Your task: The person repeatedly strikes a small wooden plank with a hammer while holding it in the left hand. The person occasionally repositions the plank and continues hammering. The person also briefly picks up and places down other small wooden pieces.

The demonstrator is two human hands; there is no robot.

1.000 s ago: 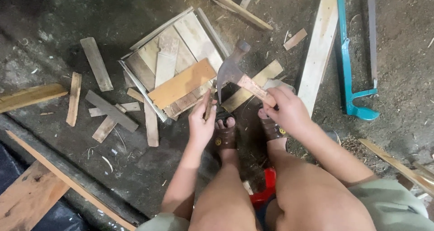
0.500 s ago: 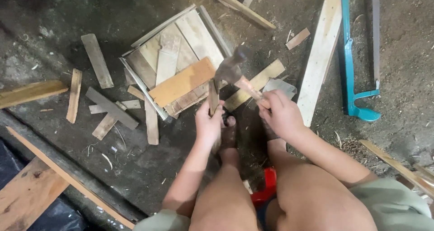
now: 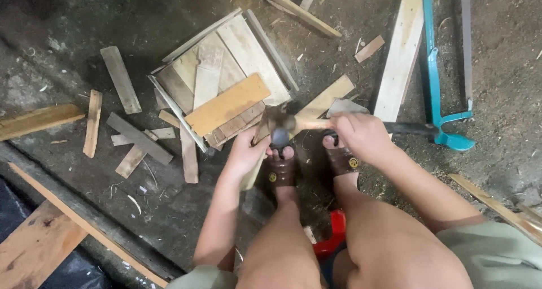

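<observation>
Since the earlier frames the hammer [image 3: 280,129] has come down from its raised position above the wooden pile, and its head is now low, just beside the top end of the thin wood strip [image 3: 255,156] that the left hand [image 3: 244,153] keeps standing at a slant on the floor [image 3: 68,18]. The strip is in front of the person's sandalled feet [image 3: 280,167], between the knees and the stack of flat boards [image 3: 226,80]. The danger I see is the short distance between the hammer head and the left thumb and fingers [image 3: 254,145]: they are clenched around the strip very near its upper end, so a blow that lands a little off would hit them, or would slide down onto the toes, which are bare at the front of the sandals and lie directly under the head. The strip is narrow and held only by one hand, so it could also tip, split or jump away when struck. The right hand [image 3: 361,133] is closed around the wooden handle, with its fingers wrapped tightly and the wrist turned inward, so the handle lies nearly level across the view. The left forearm reaches forward from the left knee, the right one from the right knee; a teal hand saw [image 3: 435,74] lies well apart on the right
</observation>
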